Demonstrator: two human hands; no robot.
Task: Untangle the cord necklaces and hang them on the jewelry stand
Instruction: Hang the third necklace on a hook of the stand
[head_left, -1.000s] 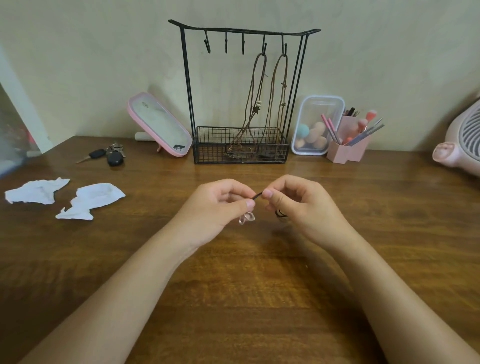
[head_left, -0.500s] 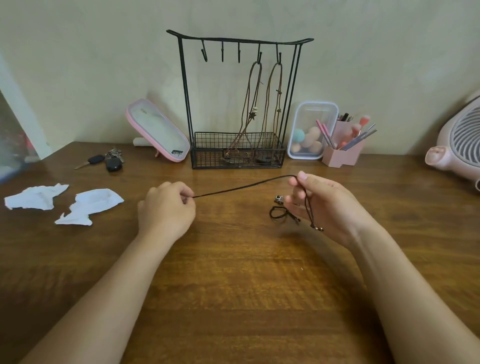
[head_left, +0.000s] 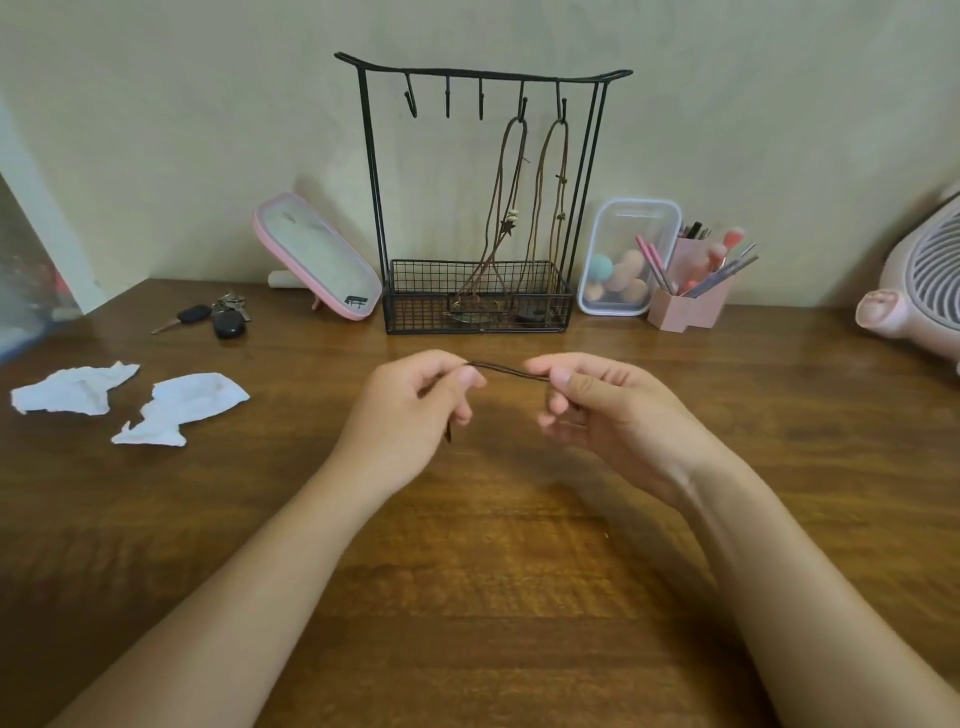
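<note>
1. The wooden table (head_left: 493, 597) spreads beneath both sets of fingers. They appear to hover above it rather than rest on it.
2. The jewelry stand (head_left: 375, 197) stands upright straight beyond the fingertips, against the wall and well apart from them.
3. The left hand (head_left: 410, 410) has thumb and forefinger pressed together on a dark cord, with its other fingers loosely curled below. The right hand (head_left: 618, 415) mirrors it, thumb and forefinger clamped on the same cord and the remaining fingers bent underneath.
4. Two brown cord necklaces (head_left: 507, 227) already hang from the hooks beyond the right fingers, and their lower ends drop into the stand's wire basket.
5. The dark cord (head_left: 509, 371) shows as a short doubled stretch drawn between the two pinches. A small end pokes out below the left fingers. The rest is hidden inside the hands, so I cannot tell whether any knot remains.
6. Three free hooks (head_left: 447, 101) sit above and beyond the left fingers.

Judgement: the step in hand looks like straightening this third necklace, with two already hung. The next move calls for finding a clear loop and spreading it open between the fingers. The loop then has to be lifted forward onto a free hook without brushing the hung cords.
</note>
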